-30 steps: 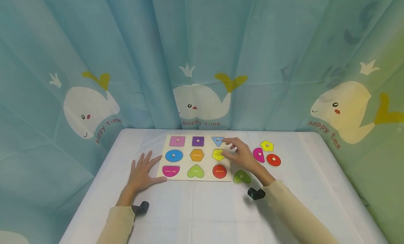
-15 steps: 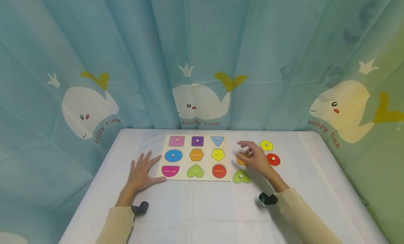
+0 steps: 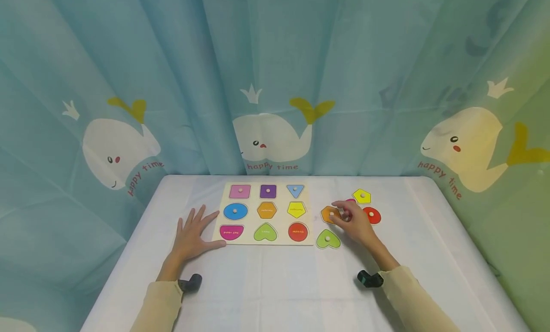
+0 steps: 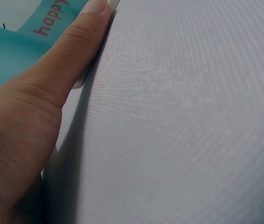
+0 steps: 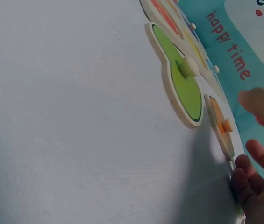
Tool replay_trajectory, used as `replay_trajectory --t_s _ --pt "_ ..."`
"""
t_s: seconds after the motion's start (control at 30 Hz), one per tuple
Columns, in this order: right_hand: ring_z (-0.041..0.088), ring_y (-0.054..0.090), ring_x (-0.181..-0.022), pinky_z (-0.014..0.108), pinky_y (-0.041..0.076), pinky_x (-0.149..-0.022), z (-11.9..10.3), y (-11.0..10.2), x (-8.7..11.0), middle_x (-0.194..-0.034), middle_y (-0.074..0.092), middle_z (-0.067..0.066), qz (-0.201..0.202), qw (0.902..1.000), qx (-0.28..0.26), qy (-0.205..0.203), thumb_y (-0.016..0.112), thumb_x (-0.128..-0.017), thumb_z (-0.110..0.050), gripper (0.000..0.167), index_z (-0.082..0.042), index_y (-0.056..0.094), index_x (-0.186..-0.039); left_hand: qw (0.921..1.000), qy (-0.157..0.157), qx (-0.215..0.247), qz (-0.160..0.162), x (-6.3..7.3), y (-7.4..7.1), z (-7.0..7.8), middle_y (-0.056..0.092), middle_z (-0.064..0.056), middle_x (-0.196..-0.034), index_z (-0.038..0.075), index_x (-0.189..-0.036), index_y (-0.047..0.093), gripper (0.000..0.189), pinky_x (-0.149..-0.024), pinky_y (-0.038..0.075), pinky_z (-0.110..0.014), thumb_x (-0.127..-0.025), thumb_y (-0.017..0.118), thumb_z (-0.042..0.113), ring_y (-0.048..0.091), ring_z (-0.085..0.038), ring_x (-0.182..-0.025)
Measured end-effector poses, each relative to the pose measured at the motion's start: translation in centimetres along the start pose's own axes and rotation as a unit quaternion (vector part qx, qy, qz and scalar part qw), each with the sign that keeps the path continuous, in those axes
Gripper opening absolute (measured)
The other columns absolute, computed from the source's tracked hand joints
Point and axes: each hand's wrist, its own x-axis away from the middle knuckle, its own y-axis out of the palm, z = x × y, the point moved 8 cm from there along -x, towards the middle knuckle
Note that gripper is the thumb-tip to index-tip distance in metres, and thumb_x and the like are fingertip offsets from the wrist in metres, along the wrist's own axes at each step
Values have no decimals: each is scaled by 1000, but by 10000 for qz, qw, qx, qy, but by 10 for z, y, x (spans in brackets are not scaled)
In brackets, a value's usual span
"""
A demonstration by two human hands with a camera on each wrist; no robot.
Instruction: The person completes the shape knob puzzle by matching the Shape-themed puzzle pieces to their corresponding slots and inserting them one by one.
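Note:
A white shape-puzzle board (image 3: 252,220) lies on the table with coloured places in rows. The pink rectangle, purple square, blue triangle and blue oval have knobbed pieces in them. My left hand (image 3: 191,239) lies with fingers spread at the board's left edge; in the left wrist view its thumb (image 4: 75,42) reaches along that edge. Right of the board, my right hand (image 3: 355,222) is over the orange hexagon piece (image 3: 327,212), thumb and forefinger parted near its wooden knob (image 5: 227,125). The right wrist view shows a gap between the thumb (image 5: 258,102) and the knob.
A green heart piece (image 3: 328,240) lies just in front of the hexagon. Behind the right hand are a yellow pentagon piece (image 3: 362,196), a red circle piece (image 3: 374,215) and a mostly hidden magenta piece (image 3: 350,201). A blue curtain (image 3: 275,59) hangs behind the table.
My right hand has left the blue triangle on the board and moved right to the orange hexagon, which it had been hiding. The left hand stays at the board's edge.

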Motion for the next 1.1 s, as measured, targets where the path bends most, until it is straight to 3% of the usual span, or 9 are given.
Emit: replay_trajectory --t_s 0.57,0.8,1.1 --pt "27 61 -87 34 54 -77 2 6 0 -104 59 15 291 9976 500 371 80 -88 -9 22 -1 77 -108 10000 0 18 4 -2 -2 1 23 -24 -167 19 -155 47 98 -115 -3 -77 -73 82 60 9 -53 -152" --pt "26 60 -88 32 54 -77 5 8 0 -105 58 14 305 9963 609 531 79 -90 -12 21 -1 77 -109 10000 -8 25 -7 -3 -2 1 22 -24 -167 19 -155 46 98 -115 -3 -76 -73 82 60 8 -52 -153" --pt "25 60 -85 30 53 -74 6 9 1 -103 60 13 415 9964 599 429 78 -91 -11 18 -1 78 -105 10000 -15 -14 -45 -2 1 -1 22 -24 -167 19 -155 46 99 -115 -3 -77 -73 81 62 8 -53 -152"
